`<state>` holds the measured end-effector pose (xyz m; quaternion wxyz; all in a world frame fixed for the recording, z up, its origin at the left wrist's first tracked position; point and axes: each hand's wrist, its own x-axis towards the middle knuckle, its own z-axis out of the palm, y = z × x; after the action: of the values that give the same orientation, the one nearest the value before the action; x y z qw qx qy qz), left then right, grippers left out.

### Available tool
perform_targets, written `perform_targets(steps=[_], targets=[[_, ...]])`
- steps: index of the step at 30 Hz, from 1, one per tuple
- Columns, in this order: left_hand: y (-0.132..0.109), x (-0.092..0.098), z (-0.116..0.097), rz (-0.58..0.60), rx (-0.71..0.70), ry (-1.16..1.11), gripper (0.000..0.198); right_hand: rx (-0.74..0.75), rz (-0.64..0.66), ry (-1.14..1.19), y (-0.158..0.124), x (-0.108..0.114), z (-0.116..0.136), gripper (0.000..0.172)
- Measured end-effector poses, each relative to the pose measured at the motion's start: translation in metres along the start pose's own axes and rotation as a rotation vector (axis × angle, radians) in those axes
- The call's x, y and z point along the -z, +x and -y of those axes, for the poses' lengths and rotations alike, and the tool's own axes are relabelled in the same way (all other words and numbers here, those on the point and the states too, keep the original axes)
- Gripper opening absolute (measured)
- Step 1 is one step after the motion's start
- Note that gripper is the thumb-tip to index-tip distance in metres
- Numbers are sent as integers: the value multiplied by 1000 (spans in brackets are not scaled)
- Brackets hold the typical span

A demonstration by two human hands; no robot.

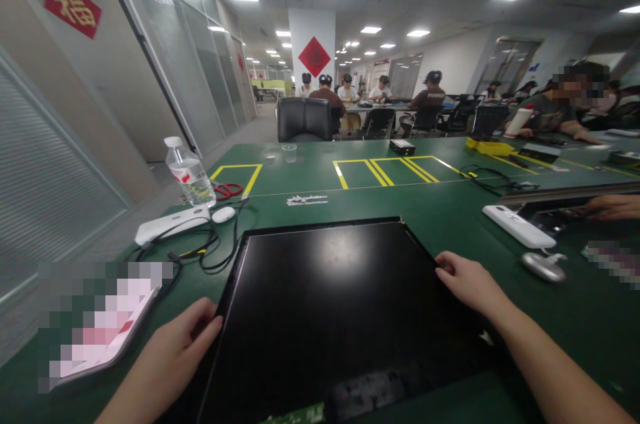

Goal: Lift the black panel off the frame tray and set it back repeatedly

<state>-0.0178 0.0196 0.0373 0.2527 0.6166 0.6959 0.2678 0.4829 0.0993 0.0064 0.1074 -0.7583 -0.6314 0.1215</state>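
A large black flat panel lies face up on the green table right in front of me. My left hand grips its left edge, fingers curled round the rim. At the panel's right edge rests my right hand, its fingers curled over the rim too. A strip of green circuit board shows at the panel's near edge.
Left of the panel: a white power strip with black cables, a white mouse, a water bottle, red scissors. Right: a white remote-like bar, a grey mouse, another person's hand. Several people sit at tables behind.
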Motion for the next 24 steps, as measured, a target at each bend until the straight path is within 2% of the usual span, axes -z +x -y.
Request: perform_targets(steps=[4, 9, 12, 19, 24], targets=[[-1, -2, -2, -36, 74, -310, 31, -4, -3, 18, 0, 1, -1, 18], [-4, -14, -2, -96, 289, -766, 43, 0, -4, 19, 1, 0, -2, 15], [-8, -22, -8, -133, 404, -953, 45, 2, 1, 3, 2, -1, -2, 14], [-10, -27, -21, -245, 529, -1073, 60, -2, 15, -4, 4, -2, -2, 14], [-6, -31, -15, -271, 545, -1092, 54, -8, -15, 8, 4, -1, -1, 14]])
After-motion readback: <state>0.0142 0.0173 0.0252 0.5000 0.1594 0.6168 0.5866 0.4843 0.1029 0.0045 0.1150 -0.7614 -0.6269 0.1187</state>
